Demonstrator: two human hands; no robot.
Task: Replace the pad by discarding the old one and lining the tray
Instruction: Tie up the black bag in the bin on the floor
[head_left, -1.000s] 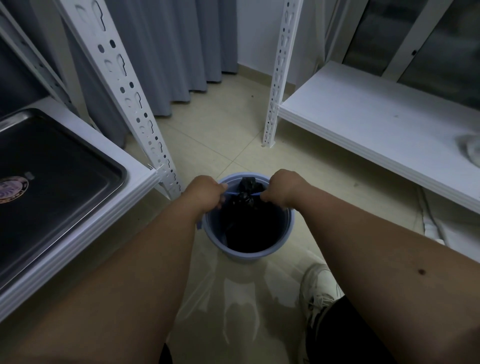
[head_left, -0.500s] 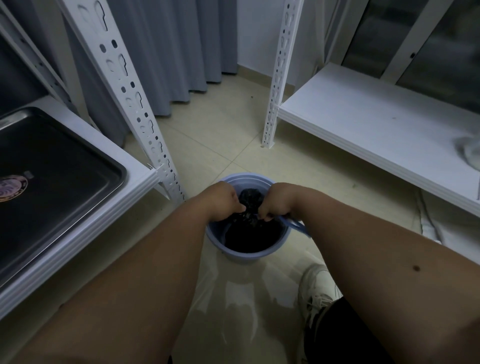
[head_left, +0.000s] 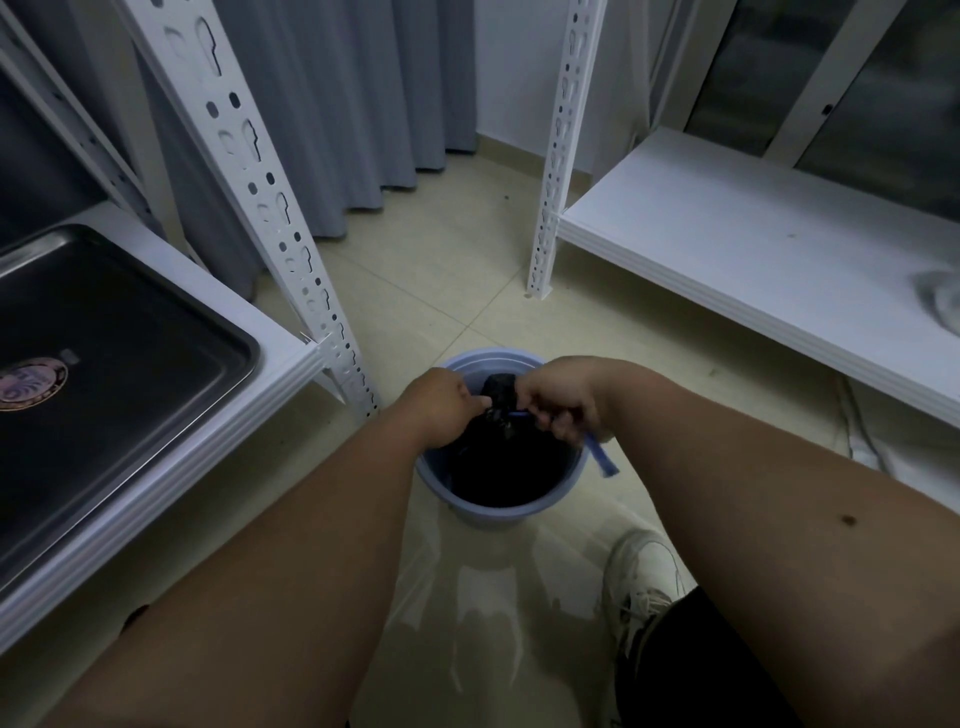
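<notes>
Both hands (head_left: 511, 408) clench the black bag (head_left: 498, 447) in the bin (head_left: 498, 512) beside the tray (head_left: 119, 364).

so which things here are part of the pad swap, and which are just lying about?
Part of the job:
- blue bin on the floor
- black bag in it, gripped by both hands
- blue drawstring in the right hand
- left hand
- metal tray on the left shelf, no pad in it

Lying about:
- white object on the right shelf
- grey curtain
- round sticker in the tray
</notes>
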